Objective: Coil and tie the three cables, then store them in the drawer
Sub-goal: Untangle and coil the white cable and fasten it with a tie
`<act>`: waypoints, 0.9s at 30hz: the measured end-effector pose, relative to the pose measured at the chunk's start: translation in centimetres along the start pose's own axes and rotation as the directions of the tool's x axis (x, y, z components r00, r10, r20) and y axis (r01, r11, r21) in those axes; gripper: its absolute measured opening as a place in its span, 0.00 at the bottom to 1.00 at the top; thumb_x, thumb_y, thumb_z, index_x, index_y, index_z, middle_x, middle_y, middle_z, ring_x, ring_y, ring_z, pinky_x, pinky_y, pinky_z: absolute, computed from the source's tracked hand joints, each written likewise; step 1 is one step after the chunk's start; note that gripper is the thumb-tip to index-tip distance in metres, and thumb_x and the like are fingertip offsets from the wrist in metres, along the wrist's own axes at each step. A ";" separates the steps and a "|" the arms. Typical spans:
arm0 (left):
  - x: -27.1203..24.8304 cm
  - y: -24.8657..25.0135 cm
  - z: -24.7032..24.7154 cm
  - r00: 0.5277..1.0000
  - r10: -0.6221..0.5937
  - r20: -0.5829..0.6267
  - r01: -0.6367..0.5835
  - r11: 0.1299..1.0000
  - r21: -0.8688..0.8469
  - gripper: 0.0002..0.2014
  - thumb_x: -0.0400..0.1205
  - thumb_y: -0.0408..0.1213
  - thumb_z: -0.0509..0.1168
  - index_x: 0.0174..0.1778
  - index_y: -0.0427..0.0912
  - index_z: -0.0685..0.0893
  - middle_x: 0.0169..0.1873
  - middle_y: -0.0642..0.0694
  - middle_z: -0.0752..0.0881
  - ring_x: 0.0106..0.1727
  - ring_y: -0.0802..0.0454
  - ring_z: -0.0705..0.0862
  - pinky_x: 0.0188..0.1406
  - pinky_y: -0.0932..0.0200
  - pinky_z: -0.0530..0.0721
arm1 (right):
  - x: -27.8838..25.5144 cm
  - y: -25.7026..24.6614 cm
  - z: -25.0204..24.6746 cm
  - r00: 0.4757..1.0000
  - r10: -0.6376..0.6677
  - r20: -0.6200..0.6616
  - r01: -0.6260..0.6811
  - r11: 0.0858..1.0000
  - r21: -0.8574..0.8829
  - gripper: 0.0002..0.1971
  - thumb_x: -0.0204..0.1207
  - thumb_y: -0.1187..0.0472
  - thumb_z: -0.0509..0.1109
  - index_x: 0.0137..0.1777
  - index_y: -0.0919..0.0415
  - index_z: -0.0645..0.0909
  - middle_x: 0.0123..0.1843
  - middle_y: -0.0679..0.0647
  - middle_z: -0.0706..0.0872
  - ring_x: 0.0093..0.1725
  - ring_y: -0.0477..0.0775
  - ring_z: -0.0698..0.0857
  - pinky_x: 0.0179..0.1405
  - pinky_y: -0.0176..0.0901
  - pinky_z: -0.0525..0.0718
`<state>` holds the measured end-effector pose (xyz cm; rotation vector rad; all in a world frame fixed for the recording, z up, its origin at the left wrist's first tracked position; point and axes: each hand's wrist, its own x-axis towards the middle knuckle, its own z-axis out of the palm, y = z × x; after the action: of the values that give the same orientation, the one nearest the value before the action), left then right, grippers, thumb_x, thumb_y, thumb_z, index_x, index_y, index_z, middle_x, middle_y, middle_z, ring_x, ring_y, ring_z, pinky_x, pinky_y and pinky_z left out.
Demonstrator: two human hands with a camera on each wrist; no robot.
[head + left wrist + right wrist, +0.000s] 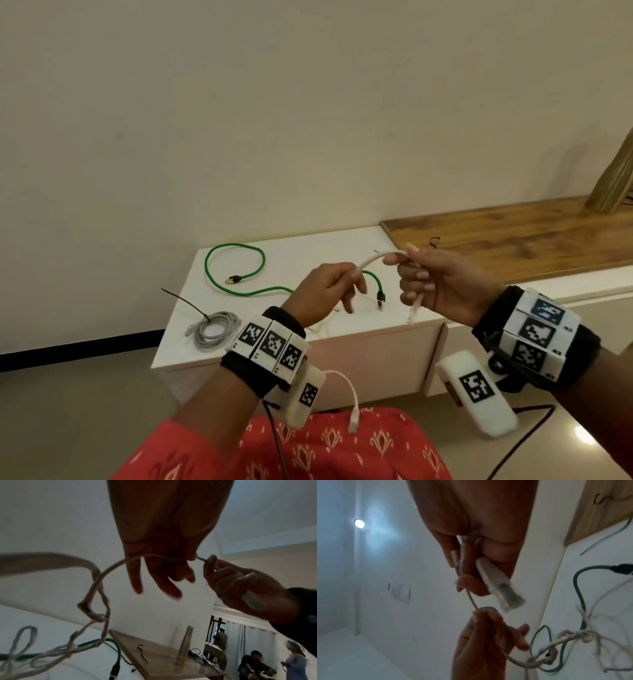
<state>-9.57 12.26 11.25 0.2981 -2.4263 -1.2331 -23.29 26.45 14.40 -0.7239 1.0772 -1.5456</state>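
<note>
In the head view both hands hold a white cable (375,257) up over the white cabinet top (308,246). My left hand (354,274) pinches it between thumb and forefinger. My right hand (400,260) grips the cable's end, and the clear plug (412,313) hangs below the fist. The rest of the white cable (92,608) drops in a knotted tangle (573,635). A green cable (236,263) lies loose on the cabinet. A grey cable (214,329) lies coiled at the left corner, bound with a black tie. A drawer front (376,363) is shut.
A wooden top (513,240) adjoins the cabinet on the right, with a loose black tie (434,240) and a ribbed tan post (616,178) on it. Behind stands a plain wall. People show far back (257,662) in the left wrist view.
</note>
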 end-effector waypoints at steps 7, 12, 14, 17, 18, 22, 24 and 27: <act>-0.3 -1.3 -0.2 0.966 0.045 -0.255 -0.044 0.999 0.007 0.16 0.83 0.40 0.59 0.28 0.50 0.80 0.16 0.56 0.71 0.21 0.61 0.68 0.26 0.66 0.66 | 0.1 0.2 0.6 0.969 -0.065 0.239 0.011 0.976 0.219 0.10 0.64 0.55 0.77 0.36 0.58 0.79 0.23 0.46 0.72 0.19 0.42 0.71 0.26 0.37 0.79; -2.4 -2.8 1.7 0.980 0.017 -0.196 -0.031 0.997 -0.069 0.11 0.81 0.45 0.53 0.37 0.53 0.79 0.19 0.56 0.68 0.21 0.61 0.68 0.26 0.65 0.74 | 0.2 0.3 2.0 0.954 -0.300 0.016 0.275 0.893 0.356 0.13 0.74 0.59 0.59 0.32 0.57 0.82 0.23 0.46 0.73 0.21 0.42 0.72 0.29 0.36 0.82; -3.3 -3.4 2.6 0.987 0.016 -0.162 -0.020 1.000 -0.022 0.11 0.80 0.46 0.50 0.40 0.55 0.78 0.20 0.55 0.70 0.23 0.60 0.71 0.31 0.63 0.77 | 0.3 0.6 2.4 0.929 -0.366 -0.055 0.363 0.872 0.328 0.15 0.74 0.59 0.57 0.31 0.55 0.83 0.24 0.45 0.75 0.22 0.43 0.74 0.31 0.36 0.83; -3.9 -3.8 3.3 0.994 0.025 -0.106 -0.014 0.994 0.108 0.13 0.81 0.45 0.49 0.45 0.49 0.78 0.22 0.52 0.75 0.26 0.57 0.74 0.37 0.58 0.75 | 0.5 1.2 2.2 0.885 -0.453 -0.111 0.466 0.850 0.245 0.09 0.71 0.57 0.64 0.35 0.57 0.83 0.26 0.47 0.79 0.26 0.44 0.79 0.33 0.38 0.85; -3.9 -3.8 3.5 0.995 0.042 -0.090 -0.024 0.982 0.188 0.13 0.83 0.43 0.49 0.48 0.45 0.79 0.24 0.47 0.79 0.27 0.54 0.75 0.35 0.57 0.73 | 0.5 1.5 2.1 0.870 -0.482 -0.104 0.493 0.842 0.217 0.06 0.69 0.56 0.68 0.37 0.57 0.82 0.28 0.48 0.81 0.28 0.46 0.81 0.36 0.39 0.86; -4.2 -2.5 4.5 0.992 0.123 -0.039 -0.084 0.844 0.530 0.24 0.82 0.53 0.40 0.53 0.40 0.76 0.35 0.39 0.85 0.34 0.42 0.80 0.32 0.56 0.68 | 0.8 2.7 1.6 0.813 -0.581 -0.040 0.582 0.811 0.060 0.14 0.61 0.49 0.76 0.40 0.57 0.84 0.31 0.51 0.86 0.34 0.49 0.86 0.46 0.42 0.88; -4.3 -2.0 4.8 0.989 0.151 0.001 -0.117 0.760 0.639 0.31 0.76 0.56 0.32 0.50 0.41 0.74 0.32 0.41 0.85 0.29 0.44 0.77 0.24 0.57 0.64 | 1.0 3.3 1.6 0.786 -0.618 -0.004 0.617 0.785 -0.056 0.13 0.64 0.45 0.74 0.40 0.53 0.84 0.29 0.51 0.86 0.33 0.48 0.86 0.51 0.42 0.86; -4.6 -0.9 4.9 0.989 0.140 0.036 -0.121 0.665 0.737 0.18 0.79 0.49 0.46 0.36 0.43 0.75 0.17 0.47 0.80 0.15 0.49 0.74 0.16 0.67 0.49 | 1.1 4.3 1.6 0.761 -0.647 0.053 0.627 0.711 -0.318 0.10 0.74 0.47 0.68 0.42 0.53 0.81 0.29 0.61 0.81 0.37 0.46 0.88 0.45 0.37 0.83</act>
<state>-7.59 16.94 6.79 0.3418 -2.7529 -0.1042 -20.36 24.86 11.08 -1.3968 1.2080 -2.0049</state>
